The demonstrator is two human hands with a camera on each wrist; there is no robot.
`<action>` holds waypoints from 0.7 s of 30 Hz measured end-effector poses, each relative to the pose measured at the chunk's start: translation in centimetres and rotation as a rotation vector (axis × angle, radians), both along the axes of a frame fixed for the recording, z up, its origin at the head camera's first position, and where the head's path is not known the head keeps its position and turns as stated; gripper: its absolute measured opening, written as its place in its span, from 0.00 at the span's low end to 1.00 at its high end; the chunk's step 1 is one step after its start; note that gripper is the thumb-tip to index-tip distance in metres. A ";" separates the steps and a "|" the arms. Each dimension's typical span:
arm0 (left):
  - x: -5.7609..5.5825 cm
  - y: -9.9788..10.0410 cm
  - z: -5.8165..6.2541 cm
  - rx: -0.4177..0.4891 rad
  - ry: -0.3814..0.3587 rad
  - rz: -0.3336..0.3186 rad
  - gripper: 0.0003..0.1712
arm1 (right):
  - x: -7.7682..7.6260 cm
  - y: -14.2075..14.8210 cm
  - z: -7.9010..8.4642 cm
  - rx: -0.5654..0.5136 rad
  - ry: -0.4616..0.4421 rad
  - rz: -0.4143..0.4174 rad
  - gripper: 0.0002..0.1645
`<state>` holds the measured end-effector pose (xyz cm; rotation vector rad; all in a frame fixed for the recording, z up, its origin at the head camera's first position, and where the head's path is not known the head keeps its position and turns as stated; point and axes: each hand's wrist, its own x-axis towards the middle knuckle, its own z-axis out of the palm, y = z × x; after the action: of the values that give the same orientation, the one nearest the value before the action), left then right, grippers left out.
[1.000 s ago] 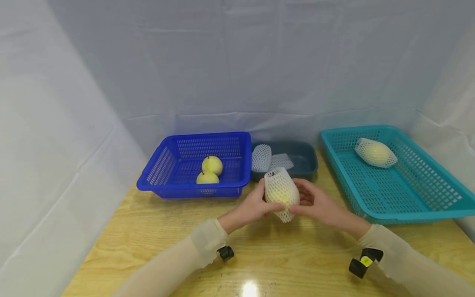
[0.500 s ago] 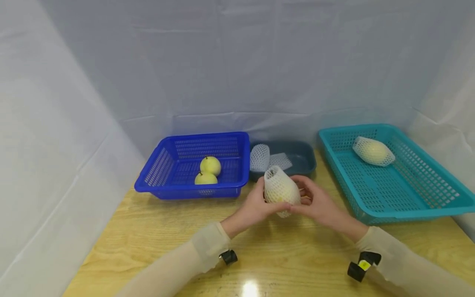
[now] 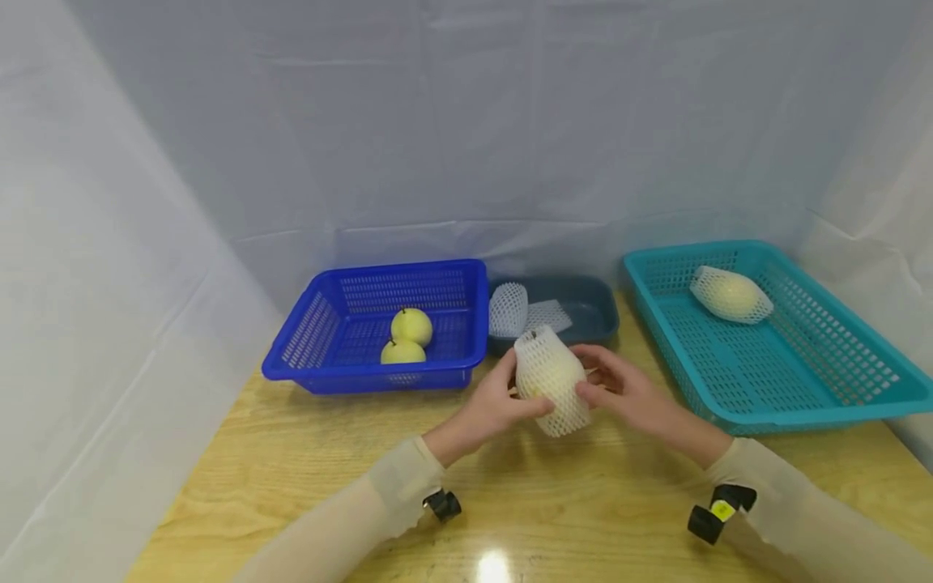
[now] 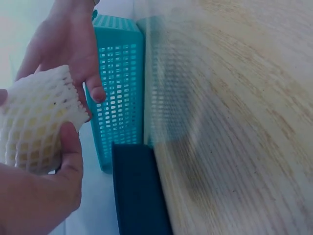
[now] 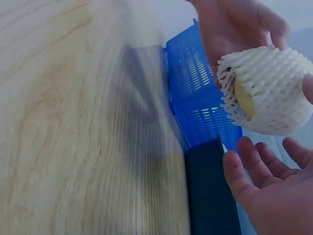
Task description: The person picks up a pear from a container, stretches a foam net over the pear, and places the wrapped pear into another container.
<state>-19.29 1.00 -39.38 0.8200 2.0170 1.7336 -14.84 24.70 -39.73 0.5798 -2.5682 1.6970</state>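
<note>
A pear [image 5: 244,98] shows through the end of a white foam net sleeve [image 3: 551,380] pulled over it. My left hand [image 3: 493,410] grips the wrapped pear above the table, its thumb [image 4: 71,147] pressed against the mesh. On the other side is my right hand [image 3: 632,398], fingers [image 5: 259,164] spread loosely beside the net and thumb close to the mesh. In the blue basket [image 3: 291,375] lie two bare yellow pears [image 3: 411,327]. A netted pear [image 3: 731,295] lies in the teal basket [image 3: 773,417].
Behind the hands, a dark teal bin [image 3: 594,312] holds loose foam nets [image 3: 508,309]. It stands between the two baskets on the wooden table [image 3: 313,453]. White sheeting [image 3: 466,121] hangs behind and along the sides.
The wrapped pear has tilted in the hands, and the net's lower end now flares toward the right hand. The right thumb has moved up and away from the left thumb.
</note>
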 end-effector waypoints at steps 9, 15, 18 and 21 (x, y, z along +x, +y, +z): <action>0.1 0.0 -0.1 0.065 0.015 -0.055 0.39 | 0.3 0.3 0.7 -0.032 -0.168 0.106 0.45; 0.3 0.0 0.0 0.095 -0.006 -0.025 0.39 | 0.1 0.2 0.9 -0.074 -0.190 0.086 0.46; 0.5 0.1 0.0 0.103 0.002 -0.003 0.38 | 0.1 0.1 0.8 -0.078 -0.191 0.057 0.46; 0.7 0.3 0.0 0.095 0.022 0.016 0.38 | 0.2 0.0 0.9 -0.076 -0.180 0.037 0.45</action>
<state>-18.61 1.27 -39.41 0.8586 1.9735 1.8500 -14.63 24.65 -38.87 0.4953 -2.6099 1.9332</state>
